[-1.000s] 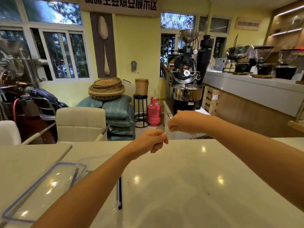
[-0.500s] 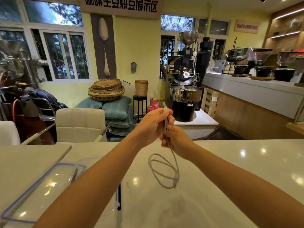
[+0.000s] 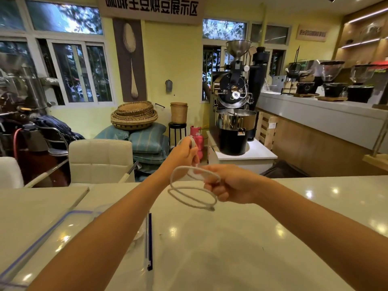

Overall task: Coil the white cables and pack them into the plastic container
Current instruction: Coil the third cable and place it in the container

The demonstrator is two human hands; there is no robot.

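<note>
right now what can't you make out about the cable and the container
Head view, the only one:
- The white cable: its upper end is hidden inside the curled fingers of the left hand.
- How many loops the right hand grips: the strands blur together at its fingers.
- What is in the plastic container: the left forearm covers it, and the clear plastic glares.

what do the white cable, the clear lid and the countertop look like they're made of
The white cable: seems braided or matte-sheathed. It looks faintly textured, has no gloss and bends softly into loops.
The clear lid: transparent glossy plastic with a blue seal strip. The surface beneath shows through it.
The countertop: probably polished pale stone or solid surface, going by the sharp lamp reflections.
</note>
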